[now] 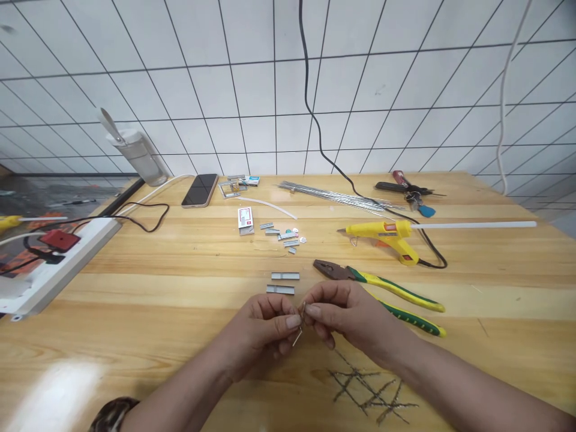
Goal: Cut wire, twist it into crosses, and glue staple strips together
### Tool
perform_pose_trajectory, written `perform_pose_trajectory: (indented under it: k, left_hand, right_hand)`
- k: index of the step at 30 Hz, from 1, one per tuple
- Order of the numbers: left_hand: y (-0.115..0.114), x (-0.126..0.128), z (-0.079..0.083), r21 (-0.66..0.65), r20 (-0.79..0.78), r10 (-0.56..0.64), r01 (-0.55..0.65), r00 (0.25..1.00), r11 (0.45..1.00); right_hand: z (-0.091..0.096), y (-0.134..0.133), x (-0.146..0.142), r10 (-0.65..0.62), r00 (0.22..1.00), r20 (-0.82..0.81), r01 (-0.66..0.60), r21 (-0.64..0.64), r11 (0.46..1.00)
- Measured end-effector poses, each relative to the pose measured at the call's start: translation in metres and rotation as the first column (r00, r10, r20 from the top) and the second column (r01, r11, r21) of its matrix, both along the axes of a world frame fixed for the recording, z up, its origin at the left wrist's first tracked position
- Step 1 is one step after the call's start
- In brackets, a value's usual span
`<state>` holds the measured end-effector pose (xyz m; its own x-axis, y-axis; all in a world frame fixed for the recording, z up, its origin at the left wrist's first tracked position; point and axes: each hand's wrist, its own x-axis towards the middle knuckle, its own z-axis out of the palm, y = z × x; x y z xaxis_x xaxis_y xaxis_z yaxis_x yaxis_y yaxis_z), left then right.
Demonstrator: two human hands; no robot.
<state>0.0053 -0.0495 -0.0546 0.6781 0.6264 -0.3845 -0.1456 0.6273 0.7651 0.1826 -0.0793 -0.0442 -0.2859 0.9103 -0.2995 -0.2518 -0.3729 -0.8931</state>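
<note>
At the front middle of the table, my left hand (276,327) and my right hand (333,309) meet, thumbs against fingertips. Between them they pinch a short, thin piece of metal wire (297,337), whose pale end sticks out below. Part of it is hidden by the fingers. Two strips of staples (285,276) lie just beyond my hands. Combination pliers (382,285) with green and yellow handles lie partly behind my right hand. Near my right forearm is a lattice of twisted wire pieces (369,390).
A yellow glue gun (382,233) with a white stick lies at right. Farther back are thin metal rods (333,195), keys (411,195), a phone (200,190) and a small staple box (245,220). A power strip (58,258) and a clear bottle (141,156) stand at left.
</note>
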Motion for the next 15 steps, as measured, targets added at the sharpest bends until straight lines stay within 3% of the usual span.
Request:
perform_pose_trajectory:
  k: [15]
  left_hand:
    - [-0.0013,0.0012,-0.0005,-0.073,0.060,-0.039,0.044,0.997,0.996]
  right_hand:
    - [-0.0051,0.0007,-0.0012,0.021,0.999,-0.032,-0.022,-0.053,0.998]
